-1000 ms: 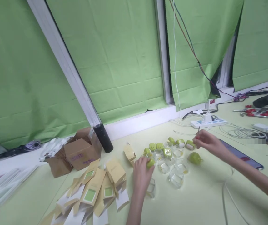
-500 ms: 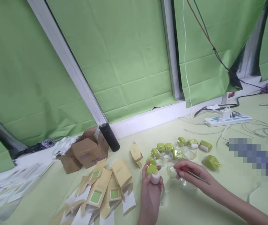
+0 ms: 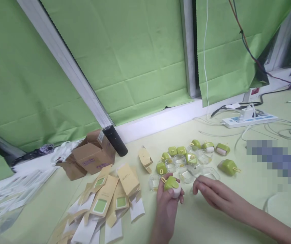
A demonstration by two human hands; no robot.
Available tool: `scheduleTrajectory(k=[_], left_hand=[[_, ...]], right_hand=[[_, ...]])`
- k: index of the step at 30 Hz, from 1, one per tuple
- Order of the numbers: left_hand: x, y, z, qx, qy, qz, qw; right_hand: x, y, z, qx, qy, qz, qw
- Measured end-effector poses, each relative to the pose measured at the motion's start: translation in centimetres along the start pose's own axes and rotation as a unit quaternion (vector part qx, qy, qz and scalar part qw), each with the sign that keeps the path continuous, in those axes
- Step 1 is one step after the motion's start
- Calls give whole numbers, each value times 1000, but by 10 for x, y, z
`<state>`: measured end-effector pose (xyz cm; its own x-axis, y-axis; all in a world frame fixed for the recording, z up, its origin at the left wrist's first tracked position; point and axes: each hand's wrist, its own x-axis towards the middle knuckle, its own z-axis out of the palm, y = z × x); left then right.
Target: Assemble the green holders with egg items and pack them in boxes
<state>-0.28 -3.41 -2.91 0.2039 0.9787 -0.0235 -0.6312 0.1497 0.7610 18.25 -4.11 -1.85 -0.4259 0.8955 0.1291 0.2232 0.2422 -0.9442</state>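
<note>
My left hand (image 3: 166, 207) is closed around a small rounded green-and-white gadget (image 3: 171, 184) with a yellow loop, held low over the table. To its right, my right hand (image 3: 213, 191) has its fingers curled together, apart from the gadget. Whatever those fingers hold, if anything, is hidden. Just beyond both hands lie several clear plastic shells (image 3: 187, 175). Similar green pieces (image 3: 181, 150) stand in a loose group behind them, some showing a white or pinkish part. One green piece with a yellow loop (image 3: 229, 167) lies by itself on the right.
A pile of opened tan boxes (image 3: 104, 195) lies left of my hands, with one small tan box (image 3: 144, 159) behind. Farther back are a cardboard carton (image 3: 94, 156) and a black cylinder (image 3: 115, 140). A power strip (image 3: 249, 120) with cables sits at the back right.
The red-handled tool seen in my right hand is no longer visible. That hand has drawn back slightly from the clear shells. The gadget in my left hand has turned and shifted a little right.
</note>
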Motion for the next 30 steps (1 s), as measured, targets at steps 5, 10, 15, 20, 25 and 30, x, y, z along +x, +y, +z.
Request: scheduleTrajectory(k=[5, 10, 15, 20, 25, 30], left_hand=[[-1, -2, 4, 15, 25, -7, 1000], [-3, -4, 3, 16, 22, -2, 1000], [0, -8, -4, 54, -10, 17, 998], [2, -8, -4, 151, -9, 51, 987], [0, -8, 2, 197, -18, 56, 979], [-5, -12, 4, 234, -10, 33, 972]], right_hand=[[0, 2, 18, 90, -92, 75, 989], [1, 11, 22, 124, -89, 75, 985], [4, 13, 23, 184, -97, 93, 974], [5, 13, 23, 190, -47, 88, 977], [4, 20, 25, 235, -45, 124, 963], [1, 19, 27, 237, 1, 152, 959]])
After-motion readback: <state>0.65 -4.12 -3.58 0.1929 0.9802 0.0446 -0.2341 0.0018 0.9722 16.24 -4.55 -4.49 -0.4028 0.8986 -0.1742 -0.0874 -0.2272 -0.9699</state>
